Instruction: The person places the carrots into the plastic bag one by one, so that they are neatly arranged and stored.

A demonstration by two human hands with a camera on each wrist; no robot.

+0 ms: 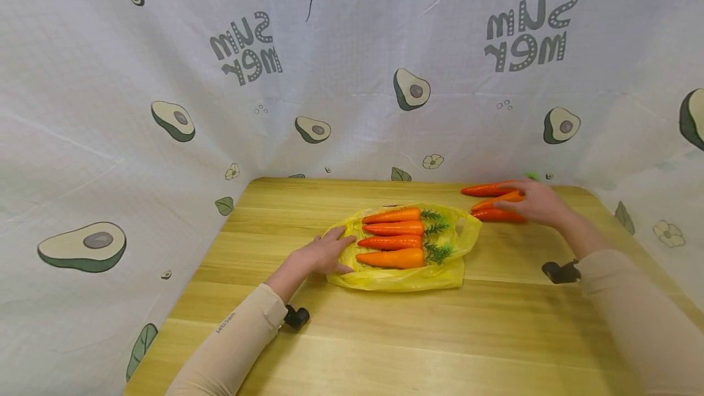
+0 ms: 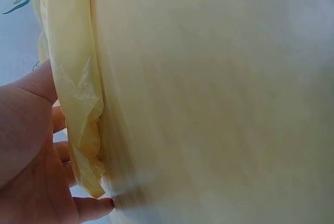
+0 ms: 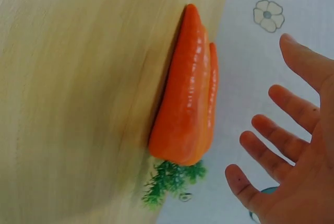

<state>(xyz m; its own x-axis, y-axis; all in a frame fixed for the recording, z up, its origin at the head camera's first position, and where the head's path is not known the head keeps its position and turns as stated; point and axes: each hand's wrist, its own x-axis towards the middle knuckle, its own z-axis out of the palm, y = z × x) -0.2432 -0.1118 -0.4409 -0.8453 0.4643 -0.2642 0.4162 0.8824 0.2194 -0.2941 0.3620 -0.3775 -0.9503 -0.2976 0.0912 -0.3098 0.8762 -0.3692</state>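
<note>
Your left hand (image 1: 321, 253): spread, at left edge of yellow plastic bag (image 1: 407, 280) bearing four carrots (image 1: 392, 242). Your right hand (image 1: 536, 203): spread, by three carrots (image 1: 486, 205) near far edge of wooden table (image 1: 385, 335), broad nearside of bag.

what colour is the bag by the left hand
The bag is yellow, clearest in the head view.

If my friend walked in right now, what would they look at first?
Probably the four shiny orange carrots with leafy green tufts, lying in a row on a crinkly yellow plastic bag in the middle of the wooden table. Then maybe the three other shiny carrots at the table's far right, near the bare right hand. Behind everything hangs a white cloth printed with green avocados.
</note>
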